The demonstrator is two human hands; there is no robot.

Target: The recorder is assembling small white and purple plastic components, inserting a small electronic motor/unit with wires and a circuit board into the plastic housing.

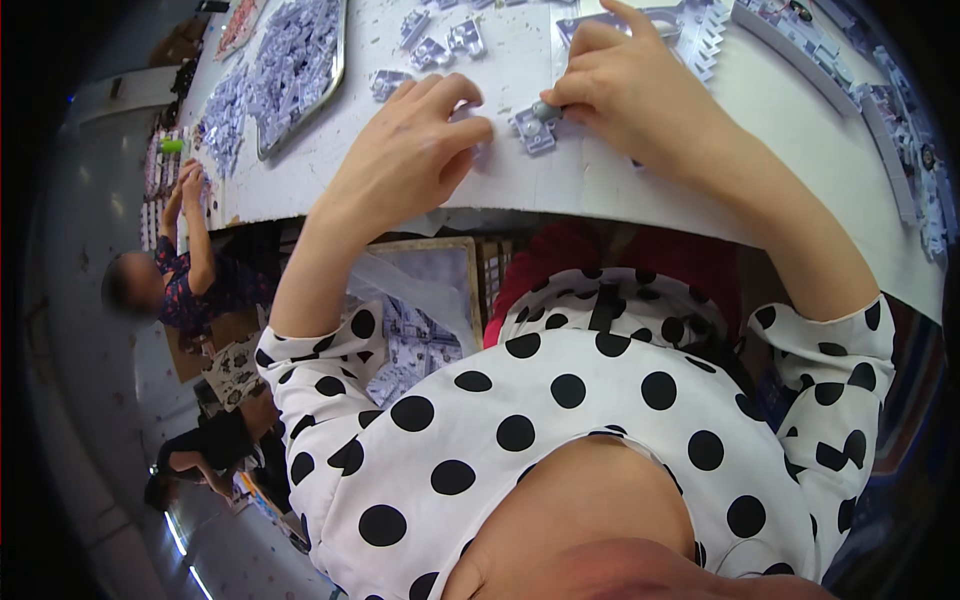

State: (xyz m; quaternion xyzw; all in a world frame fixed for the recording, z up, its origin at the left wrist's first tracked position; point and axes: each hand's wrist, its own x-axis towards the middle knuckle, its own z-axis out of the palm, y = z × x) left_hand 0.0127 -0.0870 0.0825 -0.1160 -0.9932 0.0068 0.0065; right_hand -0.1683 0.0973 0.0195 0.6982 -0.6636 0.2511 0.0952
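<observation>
A small pale lavender plastic part (535,132) lies on the white tabletop between my hands. My right hand (640,95) pinches a small grey rounded piece (546,111) between thumb and forefinger, against the top of that part. Just left of it hovers my left hand (420,140), its fingers curled, with a gap between forefinger and thumb. A bluish patch shows under its fingertips, too unclear to name. Several similar lavender parts (465,38) lie loose beyond my left hand. Behind my right hand sits a larger pale piece with a toothed edge (705,40).
A metal-rimmed tray (338,75) heaped with lavender parts stands on the left, with more piled beside it. Long grey strips (800,60) and assembled pieces line the right side. Below the table edge, a box (472,280) holds more parts. A co-worker (205,270) sits at far left.
</observation>
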